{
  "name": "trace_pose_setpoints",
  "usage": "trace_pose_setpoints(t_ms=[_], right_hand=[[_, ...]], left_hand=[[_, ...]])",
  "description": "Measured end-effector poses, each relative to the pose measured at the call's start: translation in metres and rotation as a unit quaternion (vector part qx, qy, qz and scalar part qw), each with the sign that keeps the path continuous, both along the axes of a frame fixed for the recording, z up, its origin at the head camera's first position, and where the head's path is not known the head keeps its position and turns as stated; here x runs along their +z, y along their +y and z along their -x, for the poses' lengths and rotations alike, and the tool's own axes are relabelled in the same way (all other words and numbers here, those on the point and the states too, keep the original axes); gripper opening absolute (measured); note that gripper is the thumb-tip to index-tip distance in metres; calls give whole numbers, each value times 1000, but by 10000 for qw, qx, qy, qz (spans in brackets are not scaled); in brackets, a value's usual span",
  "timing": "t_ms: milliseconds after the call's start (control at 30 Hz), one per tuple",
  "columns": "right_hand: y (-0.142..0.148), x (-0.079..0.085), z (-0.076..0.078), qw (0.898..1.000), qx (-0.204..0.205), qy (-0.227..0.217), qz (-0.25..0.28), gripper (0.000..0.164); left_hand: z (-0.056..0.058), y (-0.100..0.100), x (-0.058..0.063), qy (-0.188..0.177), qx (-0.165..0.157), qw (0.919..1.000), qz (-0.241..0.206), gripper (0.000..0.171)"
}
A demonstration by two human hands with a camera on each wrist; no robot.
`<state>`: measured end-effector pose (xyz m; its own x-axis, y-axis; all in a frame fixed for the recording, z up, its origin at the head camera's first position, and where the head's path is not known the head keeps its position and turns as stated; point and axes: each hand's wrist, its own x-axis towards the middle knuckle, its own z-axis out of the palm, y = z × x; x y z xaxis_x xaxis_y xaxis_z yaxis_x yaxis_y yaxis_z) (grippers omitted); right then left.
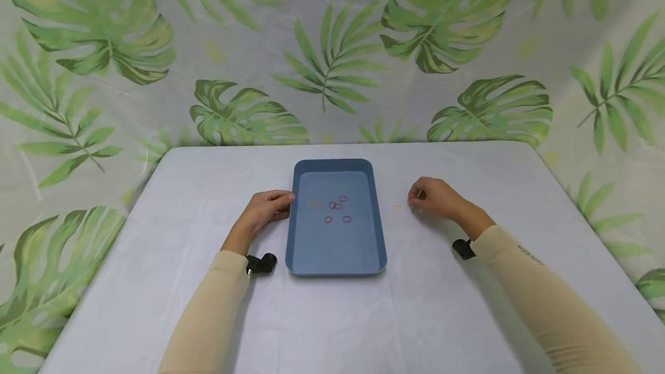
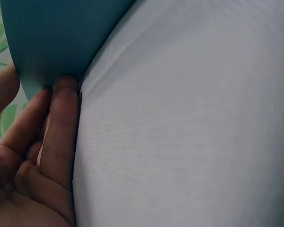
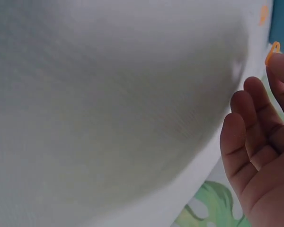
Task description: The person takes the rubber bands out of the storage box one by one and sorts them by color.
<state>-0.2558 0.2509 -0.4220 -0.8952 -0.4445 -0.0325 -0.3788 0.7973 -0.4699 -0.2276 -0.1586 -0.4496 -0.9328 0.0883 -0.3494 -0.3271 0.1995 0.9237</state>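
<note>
A blue tray (image 1: 335, 253) lies on the white table, with several small red rubber bands (image 1: 347, 219) and a pale orange cluster (image 1: 314, 204), likely bands too, on its bottom. My left hand (image 1: 265, 209) touches the tray's left side; its thumb is at the rim and its fingers, only slightly bent, rest against the outer wall (image 2: 57, 42). To the right of the tray, my right hand (image 1: 436, 196) pinches a small orange rubber band (image 3: 272, 53) between thumb and index finger. Another orange band (image 1: 397, 208) lies on the cloth between that hand and the tray.
A white cloth (image 1: 208, 172) covers the table. Behind and around it hangs a leaf-patterned sheet (image 1: 332, 62). Small black wrist cameras (image 1: 261, 263) sit on both wrists, the left one close to the tray's side.
</note>
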Motion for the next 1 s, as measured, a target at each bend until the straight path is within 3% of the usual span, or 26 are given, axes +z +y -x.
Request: trace_pose_setpoints(t_ms=[233,1000], right_hand=[[-2,-7,-2,9998,96,165,-19,4],[-4,-7,0,9993,204,263,-145,4]], left_hand=[[-2,1,2,16,25,10000,-26,47],[0,-1,-2,50,63,9999,-152,47]])
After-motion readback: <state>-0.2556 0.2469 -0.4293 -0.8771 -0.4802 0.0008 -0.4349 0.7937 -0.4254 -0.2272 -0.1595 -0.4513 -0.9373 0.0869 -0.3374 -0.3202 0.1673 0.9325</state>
